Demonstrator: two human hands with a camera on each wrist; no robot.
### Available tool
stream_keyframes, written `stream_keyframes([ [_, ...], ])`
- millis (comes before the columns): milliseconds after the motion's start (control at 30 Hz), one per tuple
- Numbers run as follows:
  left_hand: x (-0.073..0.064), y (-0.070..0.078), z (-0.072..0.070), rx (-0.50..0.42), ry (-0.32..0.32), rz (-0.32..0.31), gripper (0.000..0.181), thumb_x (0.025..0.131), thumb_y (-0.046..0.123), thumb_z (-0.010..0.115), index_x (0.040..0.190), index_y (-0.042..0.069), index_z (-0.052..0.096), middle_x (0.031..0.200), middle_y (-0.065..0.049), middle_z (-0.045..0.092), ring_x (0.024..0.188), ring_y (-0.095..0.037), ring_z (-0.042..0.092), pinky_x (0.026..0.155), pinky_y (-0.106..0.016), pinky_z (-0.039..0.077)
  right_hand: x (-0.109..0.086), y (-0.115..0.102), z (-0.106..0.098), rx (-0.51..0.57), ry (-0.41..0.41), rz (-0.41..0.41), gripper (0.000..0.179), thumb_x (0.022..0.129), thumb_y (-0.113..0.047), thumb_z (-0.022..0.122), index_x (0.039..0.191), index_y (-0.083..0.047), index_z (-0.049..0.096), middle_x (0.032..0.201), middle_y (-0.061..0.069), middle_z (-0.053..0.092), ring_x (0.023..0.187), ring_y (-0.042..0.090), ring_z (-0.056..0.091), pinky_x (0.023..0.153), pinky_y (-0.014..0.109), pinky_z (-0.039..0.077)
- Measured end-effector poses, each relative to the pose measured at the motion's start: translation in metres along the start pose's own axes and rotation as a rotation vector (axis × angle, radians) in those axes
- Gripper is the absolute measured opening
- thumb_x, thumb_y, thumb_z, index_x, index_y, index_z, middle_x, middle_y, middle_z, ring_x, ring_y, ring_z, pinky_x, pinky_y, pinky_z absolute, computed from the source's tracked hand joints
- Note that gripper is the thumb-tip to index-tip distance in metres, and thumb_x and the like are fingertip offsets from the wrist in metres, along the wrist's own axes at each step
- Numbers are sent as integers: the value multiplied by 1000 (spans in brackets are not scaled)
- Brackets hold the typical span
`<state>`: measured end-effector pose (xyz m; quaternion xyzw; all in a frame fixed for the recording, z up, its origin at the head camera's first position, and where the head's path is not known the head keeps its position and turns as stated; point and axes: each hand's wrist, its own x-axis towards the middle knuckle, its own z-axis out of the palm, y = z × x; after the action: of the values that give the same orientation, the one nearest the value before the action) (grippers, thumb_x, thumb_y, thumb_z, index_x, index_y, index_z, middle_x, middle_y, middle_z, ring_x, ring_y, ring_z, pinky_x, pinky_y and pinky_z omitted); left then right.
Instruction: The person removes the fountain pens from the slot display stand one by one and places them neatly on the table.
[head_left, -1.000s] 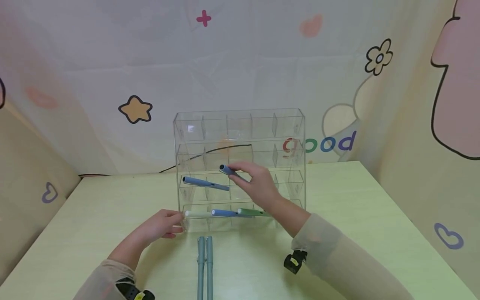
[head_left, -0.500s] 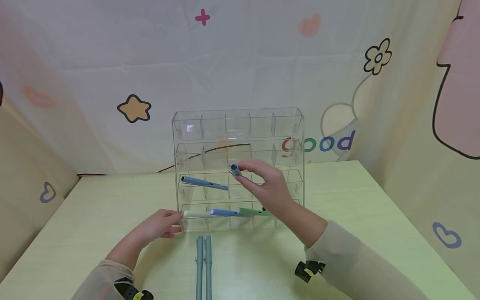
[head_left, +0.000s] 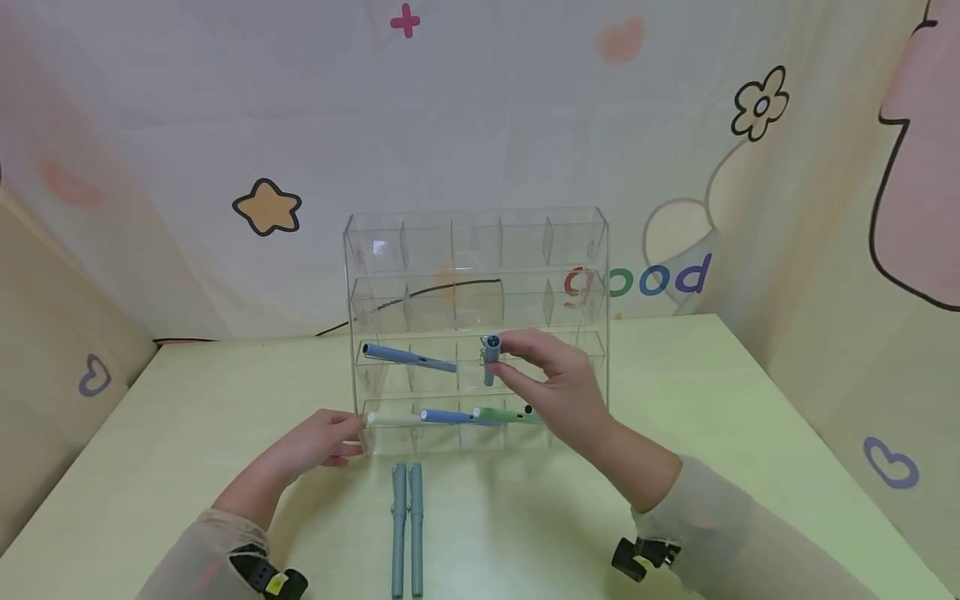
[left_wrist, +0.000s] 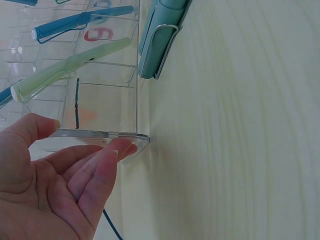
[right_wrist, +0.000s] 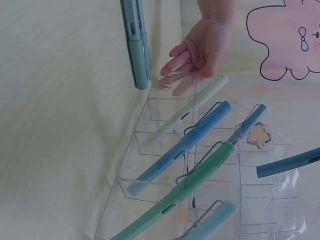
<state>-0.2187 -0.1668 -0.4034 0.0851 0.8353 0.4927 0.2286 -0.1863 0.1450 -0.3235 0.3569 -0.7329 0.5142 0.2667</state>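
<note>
My right hand point(head_left: 566, 387) pinches a blue pen point(head_left: 490, 360) between thumb and fingers, before the third tier down of a clear acrylic pen rack point(head_left: 476, 218). The pen's capped end points toward me. In the right wrist view the held pen point(right_wrist: 290, 163) enters from the right edge, that hand out of frame. My left hand point(left_wrist: 65, 185) grips the rack's side panel near the bottom, thumb and fingers on either side. Another blue pen point(head_left: 408, 357) lies slanted in the third tier. Below it lean a pale green pen point(right_wrist: 200, 100), a blue pen point(right_wrist: 192, 137), a green pen point(right_wrist: 185, 180) and a light teal pen point(right_wrist: 215, 222).
Two teal pens point(head_left: 408, 529) lie side by side on the pale wooden table point(head_left: 675, 400), in front of the rack. A printed fabric backdrop point(head_left: 480, 108) stands behind the rack and at both sides. The rack's upper tiers are divided into small compartments.
My right hand has moved right and a little lower with the blue pen, which has swung from slanted to nearly straight toward the rack. My left hand keeps its place.
</note>
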Motion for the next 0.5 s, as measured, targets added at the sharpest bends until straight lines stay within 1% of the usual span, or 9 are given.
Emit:
stream_keyframes([
  [167,1,1,-1,2,-5,-1,51,99,33,43,125,-10,51,125,-26,53,110,-36,56,83,-41,51,-4,-4,-4,33,-4,60,29,77,10,68,105,2,65,98,8,67,95,19,65,84,33,50],
  [300,2,2,-1,2,-9,-4,51,99,33,43,126,-10,50,125,-26,53,112,-36,55,83,-41,50,-8,-5,-7,56,-3,111,29,78,10,68,106,2,65,99,9,67,94,17,65,84,34,50],
  [500,1,2,-1,2,1,-20,50,99,31,43,126,-10,50,124,-26,54,111,-35,56,83,-41,50,-15,-8,-7,114,-43,200,27,80,7,67,106,2,64,98,10,67,92,16,65,84,34,50],
])
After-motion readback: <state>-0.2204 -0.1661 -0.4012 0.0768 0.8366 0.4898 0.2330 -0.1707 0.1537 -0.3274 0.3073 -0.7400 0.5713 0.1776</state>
